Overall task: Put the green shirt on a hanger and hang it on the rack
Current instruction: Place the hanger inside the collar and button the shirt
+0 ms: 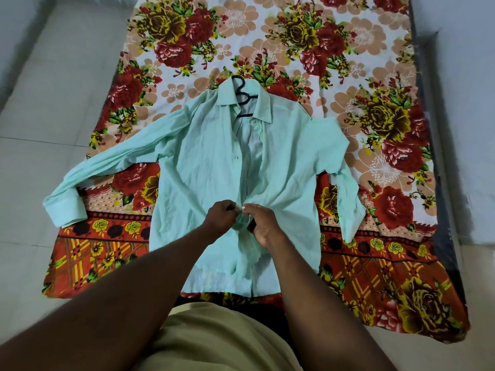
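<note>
Green shirt (209, 162) lies flat, front up, on the floral bedsheet (375, 129). Collar (263, 108) is at the far end, hem at the near end next to the person. Long axis runs straight away from the body.

Black hanger (242, 95) is already inside the shoulders; only the hook and a bit of the neck show in the collar opening. Placket is open from the collar down to the hands.

Both hands meet at the placket, on the lower half of the shirt:
- left hand (218, 219): fingers curled, pinching the left front edge
- right hand (263, 226): fingers curled, pinching the right front edge, fabric bunched under it

A pale speck between the fingertips is probably a button, but it's too small to confirm. Looks like a buttoning step.

1 sleeve (88, 178) trails out toward the tiled floor (40, 116); the other sleeve (345, 188) is folded down along the side.

Key relation: the hook sits directly ahead of the grip, along the placket line, well apart from both hands. Neither hand is clearly nearer. The lift likely needs a forward reach to the collar. No rack in view.
</note>
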